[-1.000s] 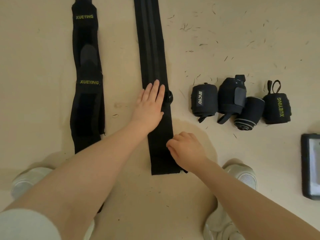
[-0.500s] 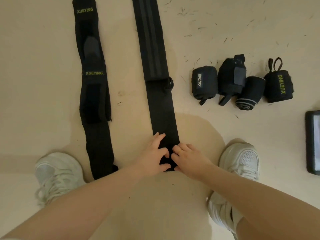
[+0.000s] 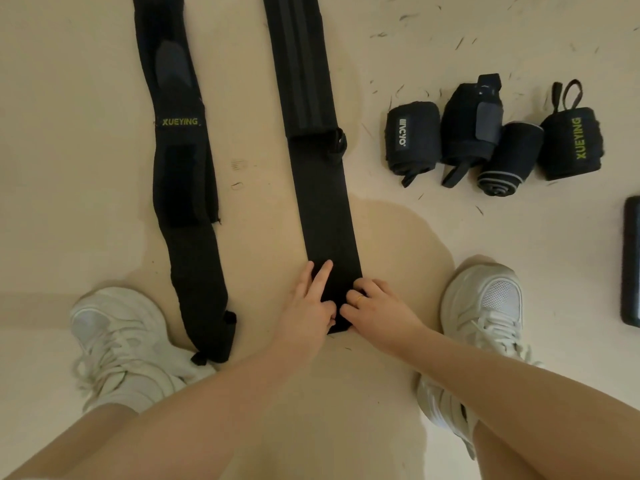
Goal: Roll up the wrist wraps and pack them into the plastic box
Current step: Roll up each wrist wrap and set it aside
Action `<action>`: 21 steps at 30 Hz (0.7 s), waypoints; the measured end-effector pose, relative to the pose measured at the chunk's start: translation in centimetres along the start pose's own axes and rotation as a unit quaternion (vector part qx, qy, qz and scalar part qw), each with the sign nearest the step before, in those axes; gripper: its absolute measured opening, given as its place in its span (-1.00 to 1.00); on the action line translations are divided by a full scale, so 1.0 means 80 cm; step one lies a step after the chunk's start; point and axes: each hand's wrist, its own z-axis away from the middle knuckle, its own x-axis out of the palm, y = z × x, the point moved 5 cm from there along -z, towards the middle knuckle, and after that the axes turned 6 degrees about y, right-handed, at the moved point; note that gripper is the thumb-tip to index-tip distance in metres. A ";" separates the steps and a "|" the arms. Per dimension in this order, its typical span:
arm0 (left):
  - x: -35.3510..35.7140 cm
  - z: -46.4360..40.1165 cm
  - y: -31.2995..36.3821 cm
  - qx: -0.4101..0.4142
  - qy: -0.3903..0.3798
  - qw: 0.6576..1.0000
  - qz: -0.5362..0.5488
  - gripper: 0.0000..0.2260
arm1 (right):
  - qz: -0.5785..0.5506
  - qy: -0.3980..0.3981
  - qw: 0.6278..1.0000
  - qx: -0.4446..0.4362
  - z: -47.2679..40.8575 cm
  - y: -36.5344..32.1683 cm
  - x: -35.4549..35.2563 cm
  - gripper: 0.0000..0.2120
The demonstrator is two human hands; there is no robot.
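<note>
1. Black elastic runs straight up the floor (image 3: pixel 86 81) from our squat: the flat wrist wrap (image 3: pixel 320 188) lies stretched between our shoes, its near end at our fingertips, so that it can roll evenly from one end.

2. Our left hand (image 3: pixel 308 306) lies on the wrap's near end, two fingers straight along the cloth and the thumb tucked at the hem, apparently pinning the strip so it does not skid.

3. Our right hand (image 3: pixel 372 308), a ring on one finger, has a curled grip on the same end; its fingers bend round the hem, and we judge it is turning the first fold of the roll.

4. A second open wrap (image 3: pixel 180 161), marked XUEYING, lies flat to the left, well apart from the first, waiting its turn.

5. Four rolled wraps (image 3: pixel 491 140) stand in a tight row to the right, touching one another; we take them as finished and parked within reach for packing.

6. A dark-rimmed object (image 3: pixel 630 261) is cut off at the right edge; we cannot tell whether it is the plastic box.

7. Our judgement: rolling is well advanced, two wraps remain, and packing has not begun. A crooked first turn would leave the roll lopsided.
</note>
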 end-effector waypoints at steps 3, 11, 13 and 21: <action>0.006 0.010 0.005 -0.023 0.022 0.999 -0.013 -0.87 | 0.014 0.002 0.999 -0.038 -0.003 -0.004 -0.001 -0.73; 0.014 0.007 0.003 0.045 0.078 0.993 -0.073 -0.73 | -0.017 -0.020 0.999 -0.019 -0.005 -0.003 -0.003 -0.83; 0.011 0.003 0.001 0.048 0.073 0.995 -0.054 -0.79 | 0.002 -0.043 0.999 -0.001 -0.011 0.001 -0.004 -0.78; -0.003 -0.013 0.001 0.004 0.084 0.996 0.027 -0.85 | 0.052 0.043 0.997 -0.043 -0.004 0.008 -0.006 -0.81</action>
